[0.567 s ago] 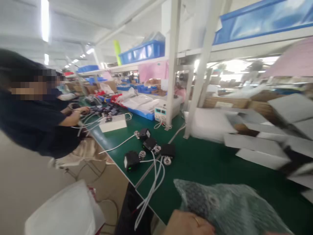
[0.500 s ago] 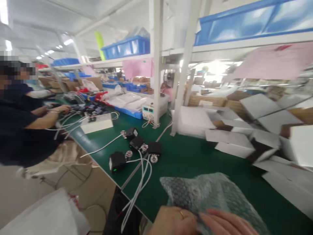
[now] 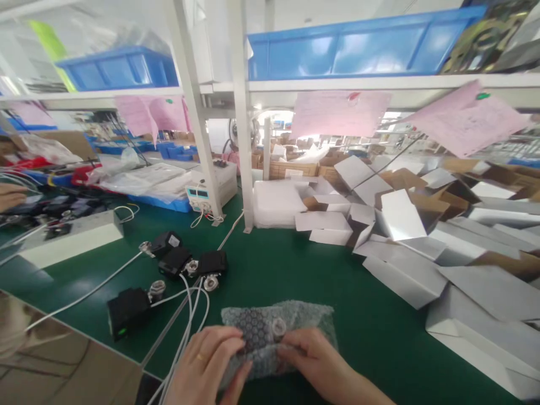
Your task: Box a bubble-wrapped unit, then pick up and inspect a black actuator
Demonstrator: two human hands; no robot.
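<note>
A bubble-wrap pouch [image 3: 291,318] with a dark device inside lies on the green mat [image 3: 295,270] at the near edge. My left hand [image 3: 206,363], with a ring on it, grips the pouch's left side. My right hand [image 3: 314,360] pinches its right side, and a round metal part shows between the two hands. Both hands are curled on the pouch.
Several black devices [image 3: 172,261] with white cables [image 3: 185,304] lie left of the pouch. A heap of white folded cartons [image 3: 422,247] fills the right. White shelf posts [image 3: 240,112] stand behind. Another person's hand [image 3: 10,197] works at the far left.
The view has swung right and down, away from the co-worker. The pouch is now centred in front of me, and my right hand has come onto it beside the left.
</note>
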